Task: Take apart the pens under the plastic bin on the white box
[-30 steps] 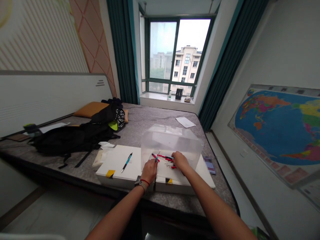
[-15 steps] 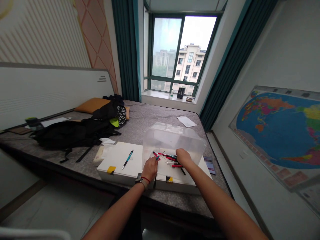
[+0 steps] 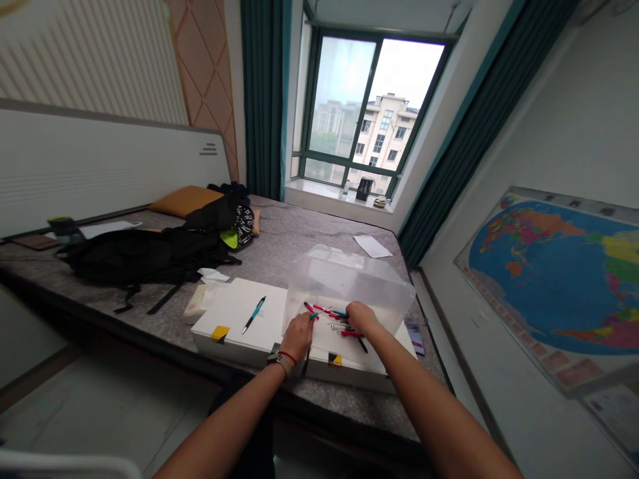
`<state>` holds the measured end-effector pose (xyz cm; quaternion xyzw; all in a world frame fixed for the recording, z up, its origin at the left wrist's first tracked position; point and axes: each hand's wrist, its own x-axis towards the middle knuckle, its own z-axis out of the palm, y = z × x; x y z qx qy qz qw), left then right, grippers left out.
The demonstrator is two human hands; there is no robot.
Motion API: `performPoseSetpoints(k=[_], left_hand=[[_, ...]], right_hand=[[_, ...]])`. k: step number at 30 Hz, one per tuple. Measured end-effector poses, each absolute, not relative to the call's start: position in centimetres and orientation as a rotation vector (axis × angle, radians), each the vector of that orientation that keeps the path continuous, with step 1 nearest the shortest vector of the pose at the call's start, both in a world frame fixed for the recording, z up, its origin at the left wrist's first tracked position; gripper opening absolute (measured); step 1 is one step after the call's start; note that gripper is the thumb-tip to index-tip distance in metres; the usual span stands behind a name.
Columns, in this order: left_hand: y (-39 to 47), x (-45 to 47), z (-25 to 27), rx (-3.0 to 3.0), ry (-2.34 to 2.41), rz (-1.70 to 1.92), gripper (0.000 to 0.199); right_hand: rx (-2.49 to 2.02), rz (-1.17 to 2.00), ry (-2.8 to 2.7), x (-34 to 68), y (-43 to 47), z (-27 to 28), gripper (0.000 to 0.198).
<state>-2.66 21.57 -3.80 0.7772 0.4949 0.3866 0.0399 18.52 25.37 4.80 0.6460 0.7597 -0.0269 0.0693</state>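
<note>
My left hand, wearing a watch and a red cord, is closed in a pinch on a small blue pen part. Just right of it, a loose pile of red, black, teal and silver pen parts lies on a white box. Over the pile's right side, my right hand has its fingers curled down among the parts; whatever they grip is hidden. Behind both hands stands a translucent plastic bin, apparently tipped with its opening toward me. An assembled blue and black pen lies alone to the left.
A second white box supports the assembled pen. Left of it sit a tissue pack and a black backpack. Paper lies on the grey bed surface beyond the bin, and a booklet is at the right.
The camera view has tilted a little. My right hand has shifted slightly left over the pile, near a teal part. My left hand keeps its pinch in about the same place.
</note>
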Motion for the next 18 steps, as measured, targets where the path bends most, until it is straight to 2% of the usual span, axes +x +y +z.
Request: performPoseSetpoints(k=[6, 12, 18], left_hand=[[21.6, -2.7, -4.0, 2.337, 1.518, 1.189, 0.021], [21.2, -2.9, -3.7, 2.272, 1.489, 1.153, 0.018], [21.0, -2.8, -3.0, 2.223, 1.480, 1.073, 0.027]], right_hand=[[1.970, -0.172, 2.455, 17.7, 25.5, 5.5, 0.022], [1.783, -0.554, 2.775, 14.8, 25.7, 6.0, 0.021], [1.829, -0.881, 2.881, 13.3, 25.9, 4.6, 0.025]])
